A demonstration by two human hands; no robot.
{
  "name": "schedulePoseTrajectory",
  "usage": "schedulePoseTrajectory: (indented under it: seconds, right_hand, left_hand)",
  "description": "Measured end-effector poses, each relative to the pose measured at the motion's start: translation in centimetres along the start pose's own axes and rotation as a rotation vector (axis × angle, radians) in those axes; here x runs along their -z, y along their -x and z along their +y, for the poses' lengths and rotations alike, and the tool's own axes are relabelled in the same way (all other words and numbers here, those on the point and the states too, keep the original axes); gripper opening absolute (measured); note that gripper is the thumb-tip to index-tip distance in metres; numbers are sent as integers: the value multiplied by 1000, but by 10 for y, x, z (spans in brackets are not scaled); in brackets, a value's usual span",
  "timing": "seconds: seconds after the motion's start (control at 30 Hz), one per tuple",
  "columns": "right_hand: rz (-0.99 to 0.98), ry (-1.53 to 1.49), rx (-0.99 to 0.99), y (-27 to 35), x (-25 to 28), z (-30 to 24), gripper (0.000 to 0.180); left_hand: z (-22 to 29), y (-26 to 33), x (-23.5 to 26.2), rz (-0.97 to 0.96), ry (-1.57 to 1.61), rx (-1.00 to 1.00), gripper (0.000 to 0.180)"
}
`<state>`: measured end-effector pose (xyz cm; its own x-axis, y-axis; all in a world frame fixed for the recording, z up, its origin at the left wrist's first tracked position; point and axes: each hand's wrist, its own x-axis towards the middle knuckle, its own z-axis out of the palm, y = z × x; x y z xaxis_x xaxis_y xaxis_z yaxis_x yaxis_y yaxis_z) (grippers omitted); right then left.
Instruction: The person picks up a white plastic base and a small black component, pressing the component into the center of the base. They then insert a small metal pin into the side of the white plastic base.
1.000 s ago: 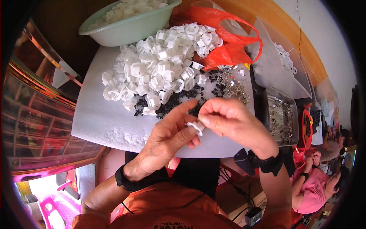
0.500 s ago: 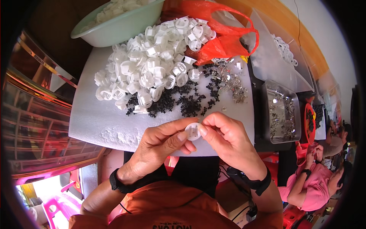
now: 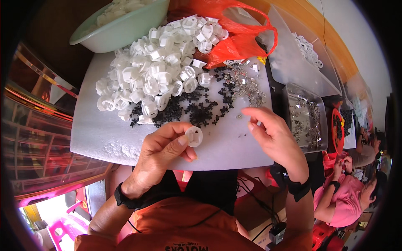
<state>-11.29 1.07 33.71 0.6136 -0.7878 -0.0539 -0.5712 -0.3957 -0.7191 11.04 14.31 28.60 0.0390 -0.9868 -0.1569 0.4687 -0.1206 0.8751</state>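
My left hand (image 3: pixel 161 146) pinches a round white plastic part (image 3: pixel 195 134) between thumb and fingers, its flat face with a slotted middle turned up. My right hand (image 3: pixel 274 134) hovers over the right side of the pale foam-like work surface (image 3: pixel 217 152), thumb and index finger apart with nothing seen between them. Just beyond its fingertips lies a scatter of small shiny metal clips (image 3: pixel 251 90). Small black cross-shaped pieces (image 3: pixel 201 113) spread over the middle. Behind them rises a heap of similar white plastic parts (image 3: pixel 157 69).
A pale green basin (image 3: pixel 121 31) of white parts stands at the back left, a red plastic bag (image 3: pixel 236 46) behind the heap. To the right are a clear plastic bin (image 3: pixel 289 69) and a metal tray (image 3: pixel 289 90) with metal pieces. A person in pink (image 3: pixel 343 201) sits at far right.
My right hand has let go of the white part and moved right, toward the metal clips. My left hand still holds the part, slightly further left in the picture.
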Motion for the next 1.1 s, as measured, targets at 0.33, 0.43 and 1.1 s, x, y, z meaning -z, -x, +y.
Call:
schedulePoseTrajectory:
  seconds: [0.33,0.43,1.1]
  right_hand:
    - [0,243,139,-36,8,-7,17]
    - [-111,285,63,-28,13,-2,14]
    - [-95,-28,268,-5,-25,-46,9]
  left_hand:
    - [-2,0,1,49,-24,-31,31]
    - [-2,1,2,35,-18,-11,33]
    - [-5,-2,10,-71,7,-52,33]
